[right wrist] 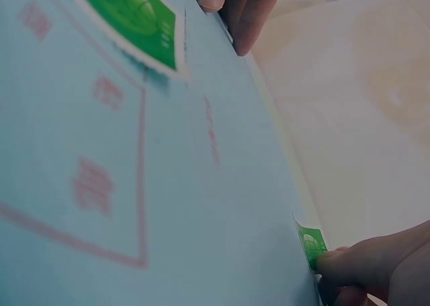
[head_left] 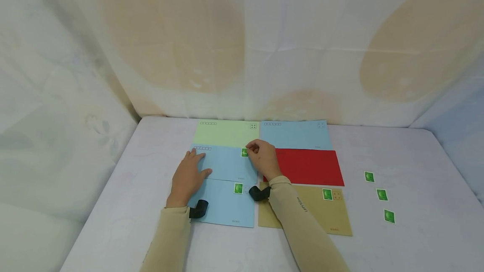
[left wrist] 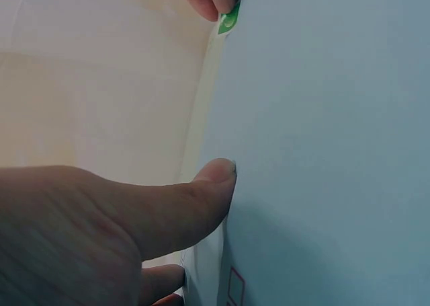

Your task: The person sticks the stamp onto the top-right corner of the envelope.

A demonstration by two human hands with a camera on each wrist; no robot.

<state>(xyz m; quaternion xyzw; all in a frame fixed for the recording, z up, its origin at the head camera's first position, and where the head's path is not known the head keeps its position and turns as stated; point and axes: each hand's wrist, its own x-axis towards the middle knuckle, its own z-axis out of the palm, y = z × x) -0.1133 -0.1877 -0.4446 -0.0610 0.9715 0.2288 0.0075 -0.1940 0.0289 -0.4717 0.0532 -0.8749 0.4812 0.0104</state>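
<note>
My left hand (head_left: 187, 179) rests with fingers spread on the left part of the middle-left blue envelope (head_left: 227, 165). In the left wrist view its thumb (left wrist: 201, 195) lies on the paper. My right hand (head_left: 264, 158) is at that envelope's upper right corner. Between thumb and fingertips it pinches a green postage stamp (head_left: 243, 153). In the right wrist view this stamp (right wrist: 312, 245) is held by one edge, its other edge right at the paper. Below lies another blue envelope (head_left: 224, 209) bearing a green stamp (head_left: 238, 188) beside its printed stamp box.
A green envelope (head_left: 227, 133) and another blue envelope (head_left: 295, 135) lie at the back. A red envelope (head_left: 310, 167) lies at right, above a tan envelope (head_left: 334, 217) bearing a stamp (head_left: 327, 194). Three loose stamps (head_left: 382, 194) lie on the white table (head_left: 427, 167).
</note>
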